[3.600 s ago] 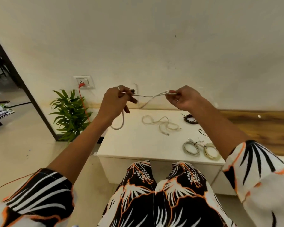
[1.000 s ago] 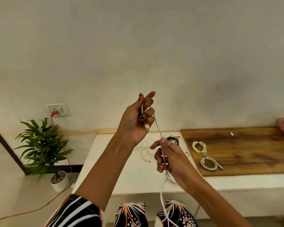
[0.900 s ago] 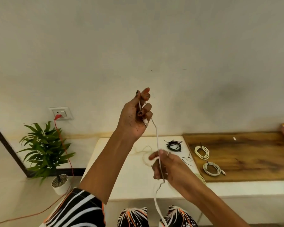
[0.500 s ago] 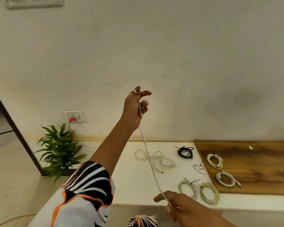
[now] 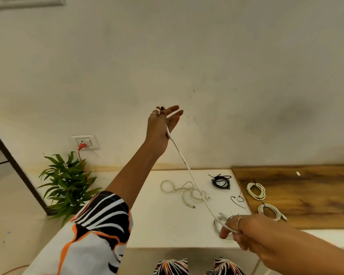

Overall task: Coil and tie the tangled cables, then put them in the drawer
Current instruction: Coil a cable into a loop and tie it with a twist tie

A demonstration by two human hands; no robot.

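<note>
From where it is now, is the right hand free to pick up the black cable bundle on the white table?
Probably not yet. The right hand pinches the white cable stretched up to the raised left hand. The black cable bundle lies uncovered farther back; that grip would have to let go first.

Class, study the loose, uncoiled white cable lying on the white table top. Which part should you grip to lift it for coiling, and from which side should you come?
Grip the loose white cable at its free plug end, which points toward the table's near edge. Come from above on that near side: the end lies clear of the overlapping loops, so they would probably trail out rather than tighten.
</note>
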